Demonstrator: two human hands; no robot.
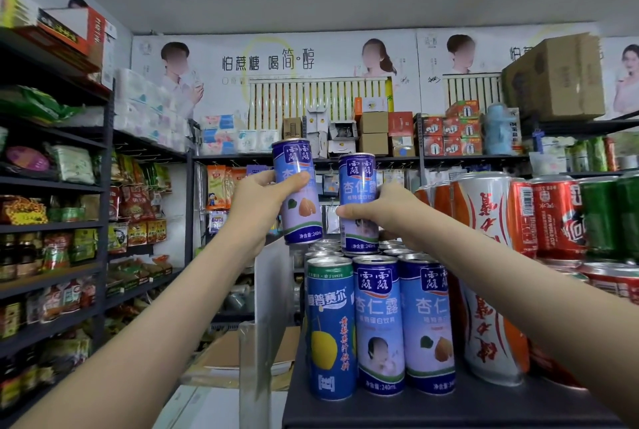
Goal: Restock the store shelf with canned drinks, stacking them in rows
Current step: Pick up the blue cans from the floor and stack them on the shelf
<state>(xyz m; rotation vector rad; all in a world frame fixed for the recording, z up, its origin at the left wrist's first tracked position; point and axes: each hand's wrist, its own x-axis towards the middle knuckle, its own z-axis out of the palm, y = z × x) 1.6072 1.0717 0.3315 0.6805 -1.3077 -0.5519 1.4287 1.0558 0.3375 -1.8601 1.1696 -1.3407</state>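
My left hand (262, 202) grips a slim blue can (300, 217) and holds it tilted in the air, left of the stack. My right hand (383, 212) grips a second blue can (357, 183), which stands upright on the tops of the bottom-row cans (332, 248). At the front of the dark shelf (449, 408) stand a blue can with a yellow fruit (330, 328) and two blue cans (379, 325) like the ones I hold.
Right of the blue cans stand white-and-red cans (487, 276), red cola cans (556, 217) and green cans (601, 217). A snack rack (52, 221) lines the left side. Cardboard (242, 349) lies low in the aisle. Boxes (553, 79) sit high up.
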